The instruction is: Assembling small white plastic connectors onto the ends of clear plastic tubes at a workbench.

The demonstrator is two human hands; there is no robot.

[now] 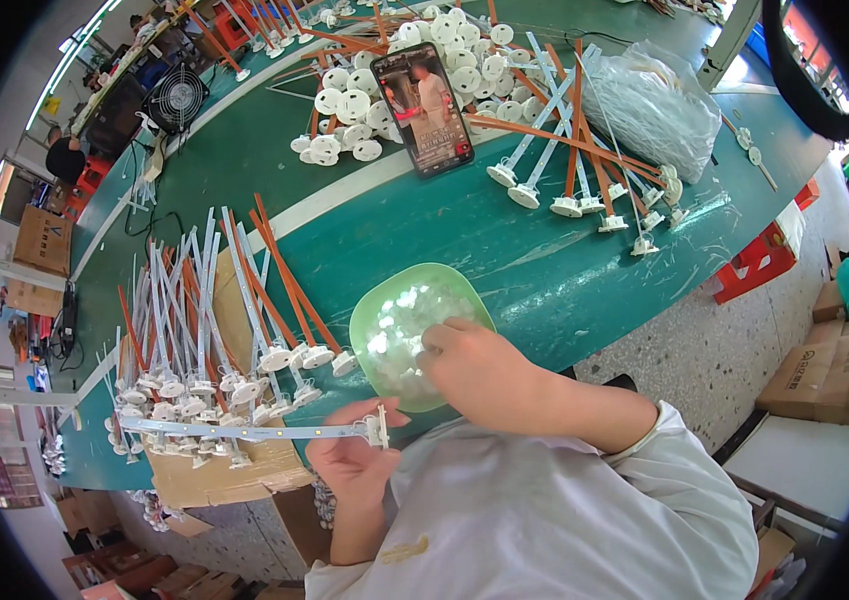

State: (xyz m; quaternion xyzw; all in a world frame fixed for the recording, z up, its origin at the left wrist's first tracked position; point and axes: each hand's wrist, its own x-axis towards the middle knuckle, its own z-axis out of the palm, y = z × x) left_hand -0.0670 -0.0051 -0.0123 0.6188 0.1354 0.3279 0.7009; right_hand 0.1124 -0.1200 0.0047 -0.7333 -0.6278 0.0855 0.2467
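My left hand [352, 462] pinches the white round base of an LED strip [254, 432]. The strip sticks out to the left, nearly level, with small yellowish dots along it. My right hand [464, 362] reaches into a light green bowl [363, 322], fingers bent together among small, shiny, clear pieces [399, 325]. Whatever those fingertips hold is hidden. Left of the bowl, many similar strips [206, 290], white and orange-brown, lie in a pile with their white bases [234, 385] toward me, partly over brown cardboard [234, 480].
A phone [424, 110] playing a video leans on a heap of white discs [352, 105] at the back. More strips [574, 150] lie at the far right beside a clear plastic bag [654, 105]. A black fan [177, 97] stands far left on the green table [344, 225].
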